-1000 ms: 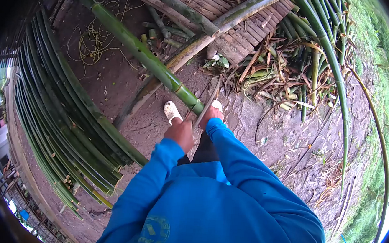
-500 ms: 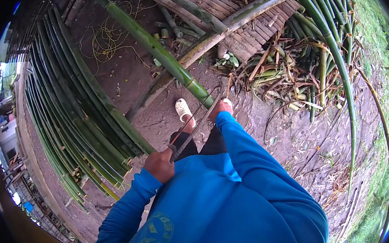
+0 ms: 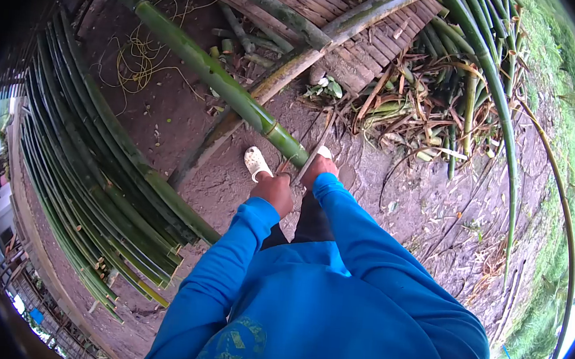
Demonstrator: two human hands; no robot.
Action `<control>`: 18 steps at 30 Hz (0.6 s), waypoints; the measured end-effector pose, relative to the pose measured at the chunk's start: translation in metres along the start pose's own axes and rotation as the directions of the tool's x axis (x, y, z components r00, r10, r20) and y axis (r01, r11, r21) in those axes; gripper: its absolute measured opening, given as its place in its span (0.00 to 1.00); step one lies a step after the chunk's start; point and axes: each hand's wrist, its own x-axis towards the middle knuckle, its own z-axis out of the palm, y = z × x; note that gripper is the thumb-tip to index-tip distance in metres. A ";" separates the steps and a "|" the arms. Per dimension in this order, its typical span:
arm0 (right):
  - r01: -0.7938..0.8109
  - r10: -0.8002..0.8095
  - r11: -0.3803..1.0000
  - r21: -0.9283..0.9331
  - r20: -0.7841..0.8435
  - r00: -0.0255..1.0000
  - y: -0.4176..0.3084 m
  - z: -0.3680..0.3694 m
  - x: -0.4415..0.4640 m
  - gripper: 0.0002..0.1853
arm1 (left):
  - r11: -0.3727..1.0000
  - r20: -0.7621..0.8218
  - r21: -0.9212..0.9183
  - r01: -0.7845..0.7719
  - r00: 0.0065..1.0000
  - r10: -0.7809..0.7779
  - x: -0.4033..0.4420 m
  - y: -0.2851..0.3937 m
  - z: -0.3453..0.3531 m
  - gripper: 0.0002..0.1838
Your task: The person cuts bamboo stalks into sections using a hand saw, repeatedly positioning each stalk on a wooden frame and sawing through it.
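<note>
My left hand is closed around the handle end of a handsaw. The saw's thin frame and blade slant away from me and lie across the near end of a thick green bamboo pole. On the other side of the saw, my right hand is closed at the pole's near end, its fingers partly hidden. A pale wooden pole crosses under the bamboo and props it up. The depth of any cut cannot be made out.
Many long green bamboo poles lie stacked at left. A yellow cord is tangled on the ground. Bamboo offcuts and strips are heaped beside a slatted bamboo platform. Long bent poles arch at right. My white clogs stand on mud.
My left hand has pushed forward, away from my body and close to my right hand, sliding the saw across the bamboo. The right hand stays at the pole's end. The view has shifted slightly.
</note>
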 end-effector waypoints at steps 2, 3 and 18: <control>0.003 -0.003 1.000 -0.005 -0.023 1.000 -0.003 0.001 -0.003 0.25 | 0.999 0.028 -0.009 -0.046 0.999 0.046 0.003 0.003 -0.009 0.09; 0.000 0.000 1.000 -0.009 -0.040 0.999 -0.003 -0.001 -0.004 0.25 | 1.000 0.039 -0.014 -0.028 0.999 0.028 0.004 0.011 -0.017 0.09; -0.023 0.024 0.997 -0.071 0.016 1.000 -0.002 0.004 0.002 0.24 | 0.995 0.036 -0.064 0.074 0.997 -0.072 -0.166 -0.016 -0.056 0.10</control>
